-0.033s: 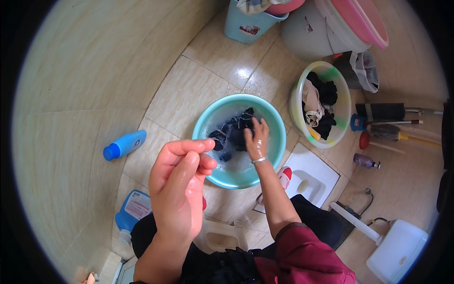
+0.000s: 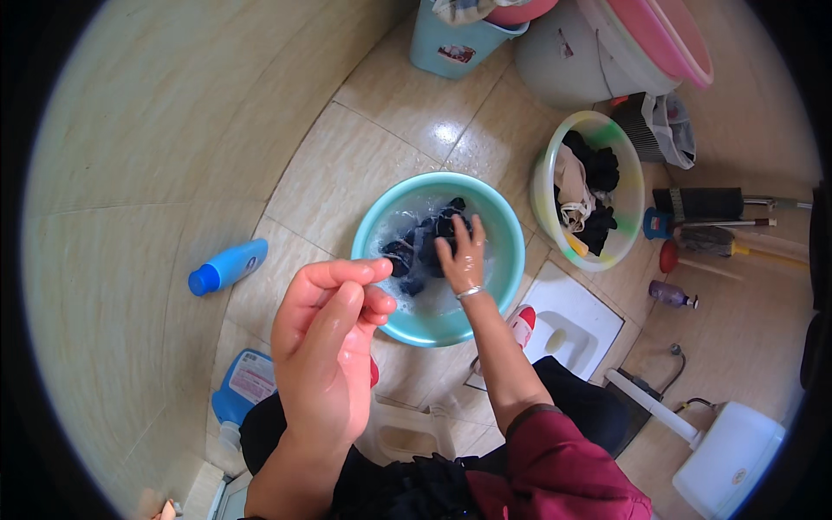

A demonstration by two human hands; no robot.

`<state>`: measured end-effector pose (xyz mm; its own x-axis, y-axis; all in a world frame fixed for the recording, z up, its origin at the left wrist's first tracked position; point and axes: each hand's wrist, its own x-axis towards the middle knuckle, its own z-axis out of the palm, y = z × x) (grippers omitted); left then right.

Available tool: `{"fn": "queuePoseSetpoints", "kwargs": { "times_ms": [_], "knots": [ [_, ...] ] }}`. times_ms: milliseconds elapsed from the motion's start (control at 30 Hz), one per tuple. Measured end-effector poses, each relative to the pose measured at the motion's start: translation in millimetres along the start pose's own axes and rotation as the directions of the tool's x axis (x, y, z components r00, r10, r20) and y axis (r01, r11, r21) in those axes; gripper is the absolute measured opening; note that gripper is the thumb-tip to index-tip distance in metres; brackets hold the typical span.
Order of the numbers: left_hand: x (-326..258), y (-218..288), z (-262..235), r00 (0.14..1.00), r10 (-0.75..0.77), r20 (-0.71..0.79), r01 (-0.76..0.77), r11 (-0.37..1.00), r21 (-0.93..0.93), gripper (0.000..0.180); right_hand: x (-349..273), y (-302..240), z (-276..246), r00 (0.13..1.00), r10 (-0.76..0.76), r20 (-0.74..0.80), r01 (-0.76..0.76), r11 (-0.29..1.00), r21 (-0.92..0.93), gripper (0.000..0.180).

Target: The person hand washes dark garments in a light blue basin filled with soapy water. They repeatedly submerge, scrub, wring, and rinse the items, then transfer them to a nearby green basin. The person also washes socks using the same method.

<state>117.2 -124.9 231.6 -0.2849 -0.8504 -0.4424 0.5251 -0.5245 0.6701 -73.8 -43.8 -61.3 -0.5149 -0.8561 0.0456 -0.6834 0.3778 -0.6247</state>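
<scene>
A turquoise basin (image 2: 364, 227) of soapy water stands on the floor in front of me. Dark wet clothing (image 2: 400, 257) lies partly under the water in it. My right hand (image 2: 464, 262), wet and with a bracelet at the wrist, is over the right side of this clothing, its fingers spread and nothing gripped. Whether the fingertips touch the cloth is hard to tell. Raised nearer the camera, my left hand (image 2: 325, 342) has its fingers curled in beside the thumb; nothing shows in it. It covers the basin's lower left edge.
At right stands a pale green basin (image 2: 637, 195) of dark and beige clothes. A blue bottle (image 2: 229, 267) and a blue jug (image 2: 247, 381) are at left. A squat toilet (image 2: 576, 303) lies at right, with brushes and a purple pump bottle (image 2: 669, 295) beyond. Buckets (image 2: 555, 61) stand at the back.
My right hand has shifted slightly left over the clothing, and the foam and cloth have moved a little. My left hand has stayed almost in place.
</scene>
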Motion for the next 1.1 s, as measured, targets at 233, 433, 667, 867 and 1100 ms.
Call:
{"fn": "queuePoseSetpoints", "kwargs": {
  "times_ms": [233, 433, 667, 867, 1100],
  "knots": [
    [-1, -1, -1, 1.000, -0.017, -0.010, 0.018, 0.998, 0.060, 0.015, -25, -1, 45, 0.859, 0.110, 0.500, 0.118, 0.908, -0.402, 0.069],
    [0, -4, -1, 0.998, -0.061, -0.015, 0.062, 0.994, 0.087, 0.015, -11, 46, 51, 0.805, 0.039, 0.592, 0.298, 0.836, -0.460, 0.055],
    [-2, -6, 8, 1.000, -0.017, -0.008, 0.017, 1.000, 0.006, 0.015, 22, 48, 47, 0.924, 0.213, 0.318, -0.241, 0.969, 0.051, 0.030],
    [1, -3, 10, 0.999, 0.026, -0.039, -0.027, 0.999, -0.030, 0.013, 7, 6, -34, 0.843, 0.259, 0.472, -0.524, 0.594, 0.610, 0.027],
    [10, -20, 2, 0.996, 0.051, -0.079, -0.051, 0.999, -0.007, 0.013, -9, -59, -133, 0.839, 0.261, 0.478, -0.537, 0.254, 0.805, 0.030]
  ]
}}
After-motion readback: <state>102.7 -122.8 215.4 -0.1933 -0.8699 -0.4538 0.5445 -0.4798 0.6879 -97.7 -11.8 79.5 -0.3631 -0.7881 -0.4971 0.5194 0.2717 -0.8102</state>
